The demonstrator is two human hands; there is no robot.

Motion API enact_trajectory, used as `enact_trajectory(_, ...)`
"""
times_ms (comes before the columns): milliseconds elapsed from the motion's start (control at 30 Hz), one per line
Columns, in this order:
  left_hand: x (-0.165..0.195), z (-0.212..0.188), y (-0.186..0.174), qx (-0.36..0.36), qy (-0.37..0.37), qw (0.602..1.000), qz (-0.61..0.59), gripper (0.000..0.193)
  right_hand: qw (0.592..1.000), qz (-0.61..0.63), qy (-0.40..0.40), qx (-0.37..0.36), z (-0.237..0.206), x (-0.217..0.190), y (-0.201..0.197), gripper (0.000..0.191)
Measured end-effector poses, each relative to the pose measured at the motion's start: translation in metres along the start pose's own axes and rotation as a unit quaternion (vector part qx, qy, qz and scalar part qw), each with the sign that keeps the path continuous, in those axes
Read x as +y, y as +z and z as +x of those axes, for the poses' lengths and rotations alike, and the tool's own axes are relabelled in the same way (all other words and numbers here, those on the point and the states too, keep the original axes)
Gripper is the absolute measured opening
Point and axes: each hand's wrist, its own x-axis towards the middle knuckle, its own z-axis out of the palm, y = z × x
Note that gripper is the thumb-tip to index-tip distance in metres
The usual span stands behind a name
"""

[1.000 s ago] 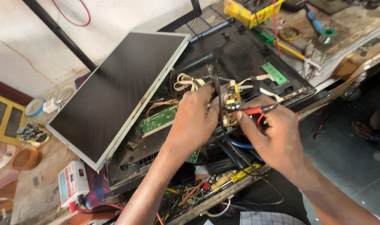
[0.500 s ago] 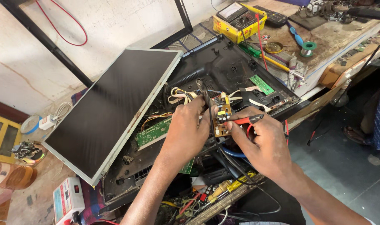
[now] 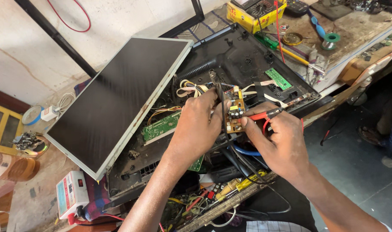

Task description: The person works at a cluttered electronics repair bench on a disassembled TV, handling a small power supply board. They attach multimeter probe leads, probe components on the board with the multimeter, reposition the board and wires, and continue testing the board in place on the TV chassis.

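Observation:
My left hand (image 3: 199,124) grips a small brown circuit board (image 3: 234,112) studded with capacitors and holds a black probe lead against it. My right hand (image 3: 278,141) pinches a red probe (image 3: 264,114) whose tip touches the board's lower edge. Both hands hover over the opened black back shell of a flat television (image 3: 247,60). A green circuit board (image 3: 160,126) lies inside the shell, left of my left hand. The detached screen panel (image 3: 118,94) leans on the shell's left side.
A yellow multimeter (image 3: 252,10) sits at the bench's far edge, with a solder spool (image 3: 330,41), screwdrivers and tools to its right. A small green board (image 3: 278,78) lies in the shell. A white boxy unit (image 3: 70,194) is at lower left. Loose wires and parts crowd the near edge.
The view has shifted, so the shell and hands sit lower and more central. Both hands keep the same hold on the board and probes.

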Motion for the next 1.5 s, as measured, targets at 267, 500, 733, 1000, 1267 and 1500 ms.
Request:
enact_trajectory(267,0.0025,0.0,-0.0013,-0.003,0.006,1.0,-0.002,0.021,1.0,0.008,0.01,-0.007,0.0,-0.0002,0.0001,0.011)
enact_trajectory(500,0.0025,0.0001,-0.0014,-0.008,-0.01,1.0,-0.009,0.021,1.0,0.012,-0.003,-0.003,-0.0004,0.0006,0.0008,0.011)
enact_trajectory(733,0.0031,0.0002,-0.002,-0.01,-0.01,1.0,-0.008,0.022,1.0,0.01,-0.007,-0.005,0.001,0.0005,0.0003,0.01)
enact_trajectory(1000,0.0042,0.002,-0.0018,-0.01,-0.013,1.0,-0.01,0.021,1.0,0.013,-0.021,-0.01,0.0013,-0.0007,-0.0009,0.01)
enact_trajectory(1267,0.0053,0.0019,-0.0044,-0.017,-0.011,1.0,-0.015,0.02,1.0,0.013,0.008,-0.009,0.0011,-0.0001,0.0,0.011)
enact_trajectory(1500,0.0001,0.0021,-0.0018,-0.002,-0.007,1.0,-0.01,0.021,1.0,0.006,0.008,-0.012,0.0,0.0008,0.0008,0.011)
